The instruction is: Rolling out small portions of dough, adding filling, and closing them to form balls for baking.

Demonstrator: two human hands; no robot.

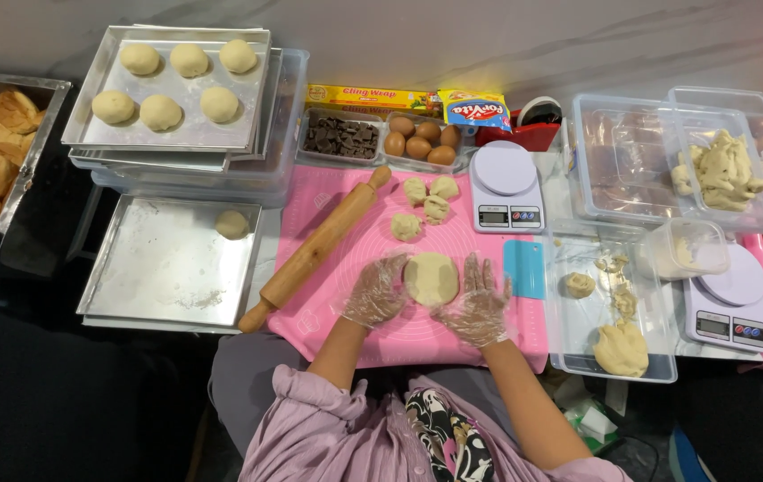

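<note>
Rolling pin left of left hand. Left hand, gloved, fingers spread, cups dough disc on pink mat. Right hand likewise open against disc's other side. Blue scraper just right; scale beyond.

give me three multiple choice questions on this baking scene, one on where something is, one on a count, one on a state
1. Where does the rolling pin lie?
A. across the left edge of the pink mat
B. in the egg tray
C. on a scale

2. How many dough balls sit on the top tray?
A. four
B. six
C. nine

3. What state is the dough between the left hand and right hand in?
A. flattened into a round disc
B. a long rope
C. crumbled

Answers:
1 A, it slants over the mat's left side.
2 B, two rows of three.
3 A, it lies flat and round between the gloved hands.
</note>
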